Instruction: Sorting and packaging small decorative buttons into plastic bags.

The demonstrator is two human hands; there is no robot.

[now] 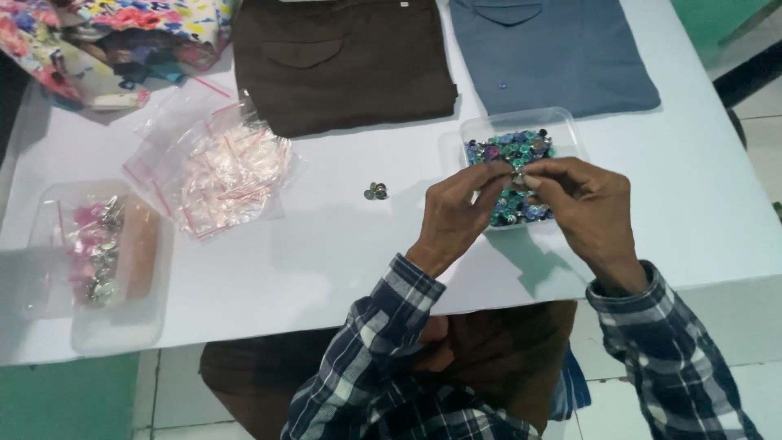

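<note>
A tiny shiny stud (518,177) sits pinched between our left hand (456,213) and right hand (588,208); one finished stud (375,191) lies nearby, the tray (562,122) full.

Small piece pinched between left hand (456,213) and right hand (588,205) fingertips is mostly covered, too small to identify; near half of the clear tray of blue-green beads (562,122) sits hidden behind both hands. Beyond that tray, the blue shirt (554,57) and brown garment (342,65) are cut by the top edge. Far left of it, the floral bag (122,33) is cropped at the corner, contents of the clear tub (49,269) blurred.
</note>
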